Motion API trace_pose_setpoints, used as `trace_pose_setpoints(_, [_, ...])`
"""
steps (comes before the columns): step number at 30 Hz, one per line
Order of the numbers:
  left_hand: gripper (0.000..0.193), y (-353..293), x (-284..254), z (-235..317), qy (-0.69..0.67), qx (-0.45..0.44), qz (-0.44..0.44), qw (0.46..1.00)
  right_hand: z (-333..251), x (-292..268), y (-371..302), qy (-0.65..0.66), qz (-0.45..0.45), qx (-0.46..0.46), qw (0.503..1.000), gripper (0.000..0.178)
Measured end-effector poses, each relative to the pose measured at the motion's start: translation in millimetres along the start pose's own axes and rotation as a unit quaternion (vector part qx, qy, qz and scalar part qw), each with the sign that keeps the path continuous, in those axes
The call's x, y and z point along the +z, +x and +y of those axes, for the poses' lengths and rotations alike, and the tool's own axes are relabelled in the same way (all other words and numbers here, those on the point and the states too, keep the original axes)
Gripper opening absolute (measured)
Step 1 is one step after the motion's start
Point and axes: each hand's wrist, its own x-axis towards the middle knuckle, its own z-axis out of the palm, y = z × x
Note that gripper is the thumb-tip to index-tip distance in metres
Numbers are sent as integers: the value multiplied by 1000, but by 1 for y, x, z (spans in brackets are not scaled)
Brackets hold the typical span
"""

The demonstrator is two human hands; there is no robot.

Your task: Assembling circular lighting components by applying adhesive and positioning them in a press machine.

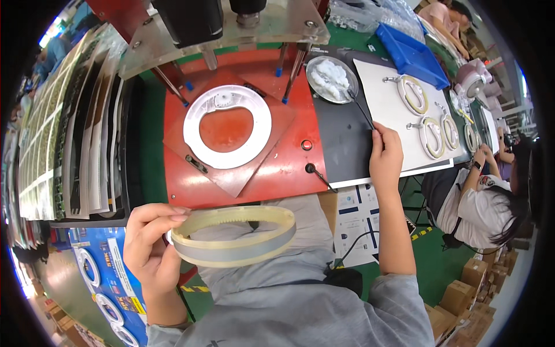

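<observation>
My left hand (151,246) grips a cream plastic ring (237,253) by its left side, thumb and fingers closed on it. The ring is tilted over my lap, in front of the bench edge; a grey band runs round its outer wall and small teeth show inside. My right hand (386,156) pinches a thin dark stick (361,110). The stick's far tip reaches the white paste (329,78) in a round metal dish (345,99). A white ring-shaped part (198,141) with a small white gear lies flat on the red machine base (272,179).
Above the base stands a press with a clear plate (277,33) on metal posts. Several ring parts with metal fittings (430,137) lie on a white board (381,87) at right, near a blue tray (413,61). Stacked sheets (87,127) stand left. A co-worker (480,196) sits at right.
</observation>
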Motion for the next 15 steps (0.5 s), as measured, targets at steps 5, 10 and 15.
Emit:
trace_pose_setpoints(5, [28, -5, -13, -4, -21, -83, -8, 996, -11, -2, -4, -24, 42, -56, 997, 21])
trace_pose_setpoints(10, [29, 13, 9, -10, -154, -189, 18, 970, -86, -11, 2, 128, 65, -89, 986, 14])
trace_pose_setpoints(15, [30, 45, 39, -15, -188, -204, 87, 957, -173, -17, -5, 252, 2, -301, 920, 27])
